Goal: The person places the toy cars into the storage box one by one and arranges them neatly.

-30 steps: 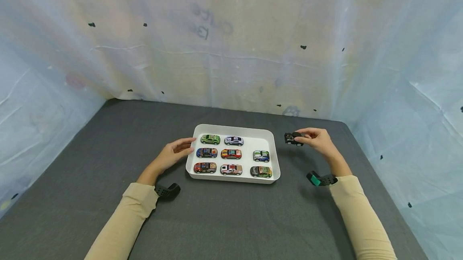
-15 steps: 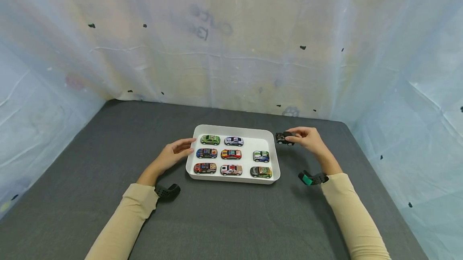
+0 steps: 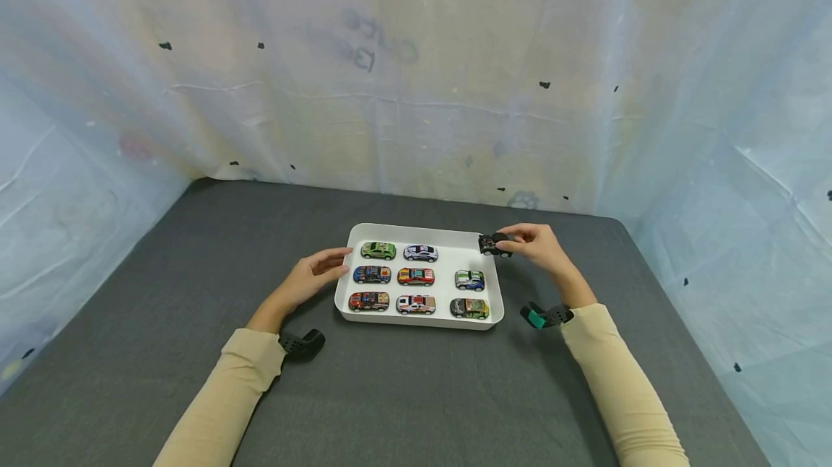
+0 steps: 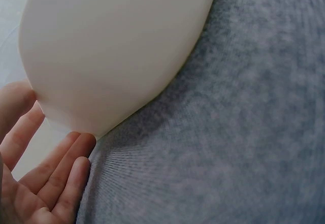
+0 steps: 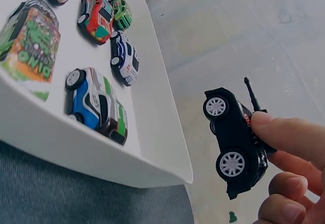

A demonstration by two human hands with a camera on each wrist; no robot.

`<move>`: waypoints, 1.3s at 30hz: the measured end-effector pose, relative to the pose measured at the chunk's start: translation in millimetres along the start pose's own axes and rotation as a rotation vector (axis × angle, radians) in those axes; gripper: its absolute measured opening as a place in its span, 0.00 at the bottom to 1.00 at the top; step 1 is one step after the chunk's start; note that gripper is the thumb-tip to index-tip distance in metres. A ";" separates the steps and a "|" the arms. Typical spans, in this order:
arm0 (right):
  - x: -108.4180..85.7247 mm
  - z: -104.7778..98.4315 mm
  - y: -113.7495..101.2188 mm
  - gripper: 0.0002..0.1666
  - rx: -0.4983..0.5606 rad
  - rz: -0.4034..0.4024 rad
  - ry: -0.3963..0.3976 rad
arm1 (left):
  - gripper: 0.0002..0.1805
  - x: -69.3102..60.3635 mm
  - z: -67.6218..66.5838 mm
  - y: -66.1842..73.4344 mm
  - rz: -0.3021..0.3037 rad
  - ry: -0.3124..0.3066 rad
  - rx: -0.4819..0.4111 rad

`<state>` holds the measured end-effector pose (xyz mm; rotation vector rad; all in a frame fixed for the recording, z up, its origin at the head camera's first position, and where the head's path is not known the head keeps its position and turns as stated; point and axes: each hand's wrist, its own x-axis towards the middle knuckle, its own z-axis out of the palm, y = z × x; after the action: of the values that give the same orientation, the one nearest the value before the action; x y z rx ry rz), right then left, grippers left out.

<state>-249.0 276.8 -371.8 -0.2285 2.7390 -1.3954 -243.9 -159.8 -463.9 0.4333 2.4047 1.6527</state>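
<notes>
In the head view my right hand [image 3: 536, 247] pinches a black toy car [image 3: 489, 245] over the far right corner of a white tray [image 3: 448, 237]. The right wrist view shows that car [image 5: 231, 142] raised, its pale-spoked wheels facing the camera, a thin black barrel sticking out, and my thumb and fingers on its body. My left hand [image 3: 312, 279] holds the tray's left rim; in the left wrist view its fingers [image 4: 61, 170] meet the outer wall. Inside the tray stand several toy cars in rows, among them a green one [image 3: 378, 250] and a white-blue-green one [image 3: 469, 280].
A dark grey cloth [image 3: 416, 387] covers the table under the tray. Pale plastic sheeting [image 3: 416, 92] hangs behind and at both sides. Within the tray, bare floor shows at the far right, behind the white-blue-green car and right of a white-purple car [image 3: 420, 253].
My right hand has carried the black toy car leftward, from beside the tray to over its far right corner. The left hand and the tray have stayed in place.
</notes>
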 end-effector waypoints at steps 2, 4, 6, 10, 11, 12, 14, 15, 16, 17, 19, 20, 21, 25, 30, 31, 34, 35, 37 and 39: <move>1.6 2.5 -0.2 0.21 0.002 -0.003 0.003 | 0.28 0.3 -0.3 -0.1 0.000 -0.002 0.002; 3.0 4.6 -0.1 0.21 -0.005 -0.014 0.001 | 0.28 0.4 -0.4 0.0 0.000 -0.001 0.003; 4.5 7.0 -0.3 0.21 -0.013 -0.019 0.005 | 0.28 0.6 -0.5 0.2 0.001 0.000 0.006; 8.8 12.2 -0.8 0.21 -0.018 -0.027 0.001 | 0.28 0.9 -0.1 0.6 -0.001 0.002 0.009; 10.0 13.8 -1.0 0.21 -0.016 -0.024 0.002 | 0.28 0.9 0.1 0.7 0.000 0.002 0.008; 11.0 15.2 -1.3 0.21 -0.015 -0.018 0.001 | 0.28 1.0 0.2 0.8 -0.001 0.001 0.007; 12.7 18.4 -2.4 0.22 -0.023 -0.001 0.005 | 0.28 1.0 0.5 0.7 0.000 0.002 0.006; 13.4 19.9 -3.1 0.22 -0.024 0.010 0.006 | 0.28 1.0 0.7 0.7 0.000 0.002 0.006; 13.8 21.3 -4.1 0.23 -0.021 0.024 0.008 | 0.28 1.1 0.8 0.6 0.001 0.001 0.005; 14.3 22.8 -4.7 0.23 -0.018 0.038 0.009 | 0.28 1.3 1.0 0.3 0.002 0.000 0.005; 15.1 25.6 -6.2 0.24 -0.010 0.069 0.003 | 0.28 1.7 1.1 -0.3 0.003 0.000 0.006; 15.7 27.1 -6.5 0.24 -0.001 0.081 -0.001 | 0.28 1.8 1.0 -0.6 0.003 0.000 0.007; 17.0 29.0 -5.6 0.25 0.000 0.098 -0.004 | 0.28 2.0 1.0 -0.9 0.003 0.000 0.005; 21.7 36.1 -3.0 0.26 0.006 0.158 -0.018 | 0.28 2.2 0.6 -1.2 0.003 0.000 0.004; 25.0 42.6 -5.3 0.26 0.038 0.206 -0.027 | 0.28 1.6 0.8 -0.4 0.002 0.003 0.007; 25.2 43.7 -6.1 0.26 0.036 0.208 -0.028 | 0.28 1.5 1.1 -0.3 0.002 0.003 0.007; 25.5 46.6 -7.0 0.24 0.030 0.208 -0.026 | 0.28 1.5 2.6 -0.1 0.004 -0.001 -0.004; 25.4 47.5 -6.8 0.24 0.024 0.209 -0.026 | 0.28 1.5 3.1 0.0 0.005 -0.002 -0.007; 25.4 48.8 -5.9 0.23 0.012 0.217 -0.030 | 0.28 1.3 3.9 0.2 0.006 -0.004 -0.009; 25.4 50.2 -5.3 0.23 0.008 0.235 -0.034 | 0.28 1.1 4.4 0.4 0.006 -0.006 -0.011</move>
<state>-267.5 229.6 -396.7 0.0685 2.6297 -1.3265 -243.5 -155.5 -465.1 0.4427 2.3913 1.6638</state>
